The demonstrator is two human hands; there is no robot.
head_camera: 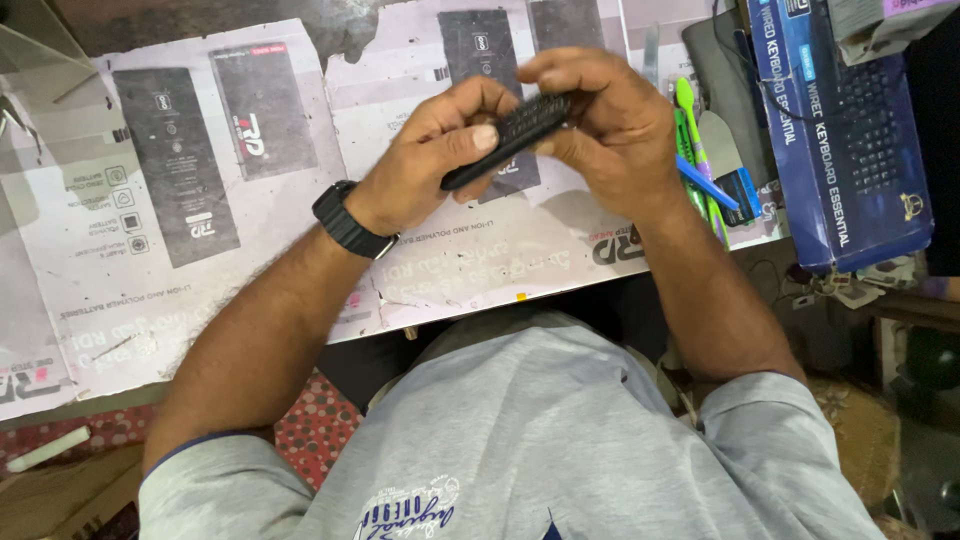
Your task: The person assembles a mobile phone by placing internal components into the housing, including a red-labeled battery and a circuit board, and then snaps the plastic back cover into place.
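Note:
Both hands hold a slim black keypad device (512, 133) above a workbench covered with printed white sheets (250, 230). My left hand (430, 160), with a black wristwatch (345, 220) on the wrist, grips its lower end, thumb lying along the top. My right hand (610, 125) curls over its upper end, fingers bent around the edge. The device is tilted, its near end pointing down-left.
Green and blue pens or tools (700, 160) lie just right of my right hand. A blue keyboard box (845, 130) stands at the far right. A clear plastic piece (30, 70) sits at the upper left. Cardboard and a red patterned cloth (310, 430) lie below the bench edge.

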